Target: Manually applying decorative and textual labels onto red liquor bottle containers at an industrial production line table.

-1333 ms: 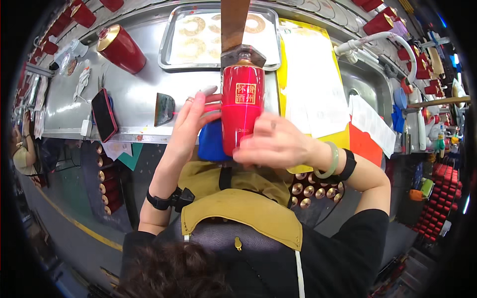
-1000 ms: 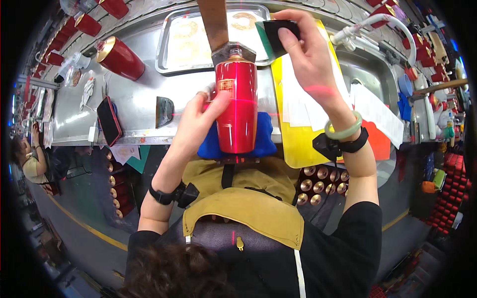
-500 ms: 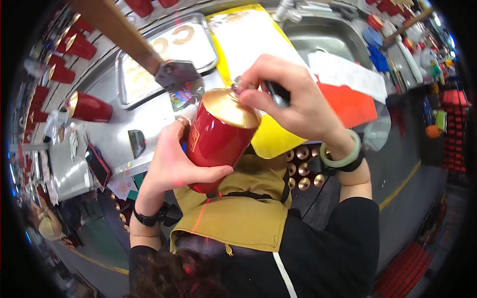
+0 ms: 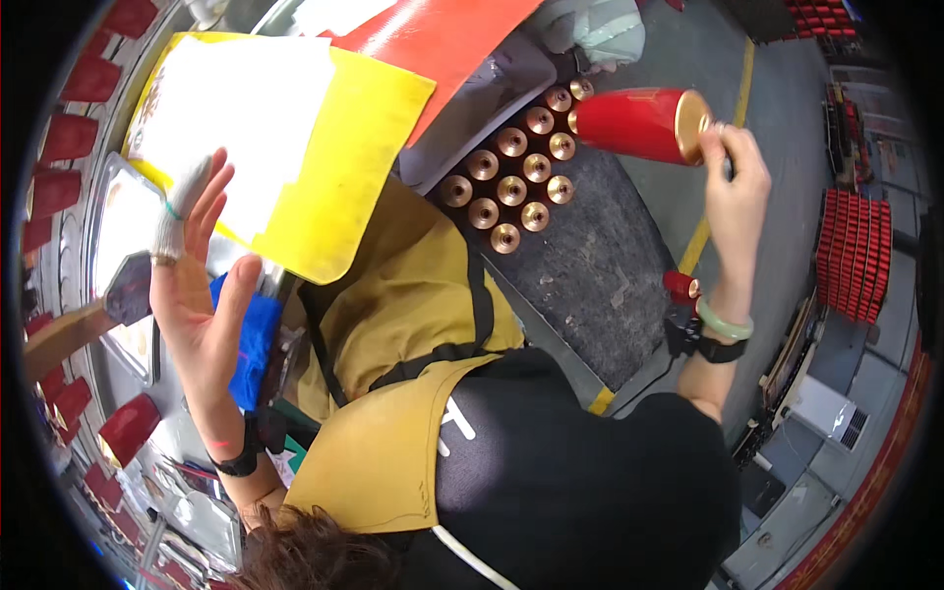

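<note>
My right hand (image 4: 733, 177) is stretched out to my right and grips the gold end of a red cylindrical bottle (image 4: 634, 123), which lies on its side above a dark floor mat (image 4: 600, 265). Several gold-capped bottles (image 4: 511, 182) stand in rows on that mat just left of it. My left hand (image 4: 202, 285) is raised over the bench edge, palm open and fingers spread, holding nothing. Its index finger wears a white cot. A blue pad (image 4: 254, 339) lies right below that hand.
A yellow sheet (image 4: 334, 187) with white paper on it and a red sheet (image 4: 433, 39) lie on the metal bench. A metal tray (image 4: 113, 226) and several red bottles (image 4: 128, 428) sit at the left. Red crates (image 4: 848, 256) are stacked at the right. A small red bottle (image 4: 678, 287) is near my wrist.
I have turned to the right. The red bottle left my left hand and went with my right hand from in front of me out over the floor mat. My left hand opened.
</note>
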Action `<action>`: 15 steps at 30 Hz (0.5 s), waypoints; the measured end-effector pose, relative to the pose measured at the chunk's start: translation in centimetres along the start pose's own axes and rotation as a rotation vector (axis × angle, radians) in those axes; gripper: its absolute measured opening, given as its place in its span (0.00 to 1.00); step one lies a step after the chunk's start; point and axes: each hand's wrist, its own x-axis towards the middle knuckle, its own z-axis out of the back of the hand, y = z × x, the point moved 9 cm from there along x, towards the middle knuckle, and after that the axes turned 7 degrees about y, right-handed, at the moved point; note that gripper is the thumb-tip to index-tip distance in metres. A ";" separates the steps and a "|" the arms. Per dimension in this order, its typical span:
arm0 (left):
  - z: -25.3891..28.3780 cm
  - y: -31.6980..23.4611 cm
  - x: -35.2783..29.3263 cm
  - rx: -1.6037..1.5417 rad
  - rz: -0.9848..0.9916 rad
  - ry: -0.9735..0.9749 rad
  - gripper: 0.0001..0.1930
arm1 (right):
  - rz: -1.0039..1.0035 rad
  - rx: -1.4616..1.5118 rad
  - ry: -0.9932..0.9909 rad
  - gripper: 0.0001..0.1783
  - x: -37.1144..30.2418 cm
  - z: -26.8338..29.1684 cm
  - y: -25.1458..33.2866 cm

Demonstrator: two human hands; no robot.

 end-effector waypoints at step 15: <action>7.5 0.9 -6.3 0.801 0.268 -0.183 0.23 | -0.836 -0.240 0.385 0.13 -12.2 -33.4 -35.0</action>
